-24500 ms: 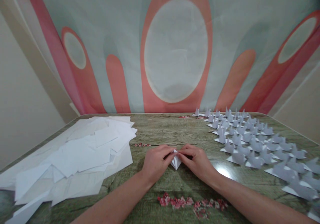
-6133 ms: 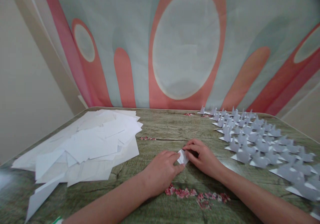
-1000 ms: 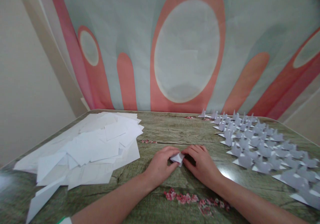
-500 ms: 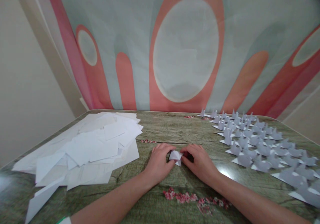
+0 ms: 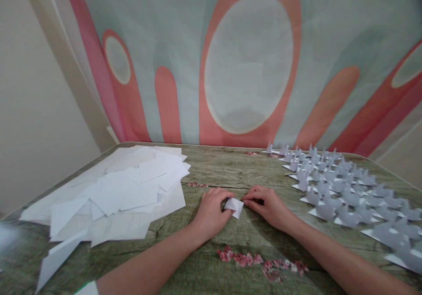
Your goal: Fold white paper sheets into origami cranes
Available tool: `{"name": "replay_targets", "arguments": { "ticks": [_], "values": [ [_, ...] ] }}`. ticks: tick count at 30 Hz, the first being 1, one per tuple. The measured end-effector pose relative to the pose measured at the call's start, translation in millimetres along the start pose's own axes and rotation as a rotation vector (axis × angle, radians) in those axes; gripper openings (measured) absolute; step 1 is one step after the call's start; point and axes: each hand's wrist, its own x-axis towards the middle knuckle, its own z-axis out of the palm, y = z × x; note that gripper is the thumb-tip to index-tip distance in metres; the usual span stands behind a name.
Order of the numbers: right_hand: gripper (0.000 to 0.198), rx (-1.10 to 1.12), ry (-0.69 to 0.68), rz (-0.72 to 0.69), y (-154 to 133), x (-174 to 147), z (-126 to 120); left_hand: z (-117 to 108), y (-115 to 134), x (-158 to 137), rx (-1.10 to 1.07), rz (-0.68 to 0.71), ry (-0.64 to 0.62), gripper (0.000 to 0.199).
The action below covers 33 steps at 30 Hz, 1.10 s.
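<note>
Head view: we hold a folded paper (image 5: pixel 236 207) low over the middle of the table (image 5: pixel 224 167); our left hand (image 5: pixel 212 212) is clamped on its left side; our right hand (image 5: pixel 269 207) pinches its right corner; loose sheets (image 5: pixel 125 189) lie leftward; paper birds (image 5: pixel 325 210) stand in rows rightward.

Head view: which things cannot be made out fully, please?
In the head view:
Folded paper: partly covered by the left hand.
White sheets: lower ones covered by upper ones.
Paper figures: rear ones partly hidden by nearer ones.
White sleeve: cut off by the bottom edge.
</note>
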Motion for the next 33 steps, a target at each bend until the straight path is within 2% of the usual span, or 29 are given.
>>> {"name": "replay_targets", "arguments": {
  "ticks": [9,21,33],
  "values": [
    [0.021,0.151,-0.070,-0.102,-10,2,1,0,0,0,0.011,0.001,0.002,0.026],
    [0.022,0.222,-0.117,-0.100,-16,5,0,-1,1,1,-0.042,0.002,-0.006,0.027],
    [0.021,0.226,-0.090,-0.092,-17,8,5,-4,7,0,-0.002,0.012,-0.012,0.024]
  ]
}}
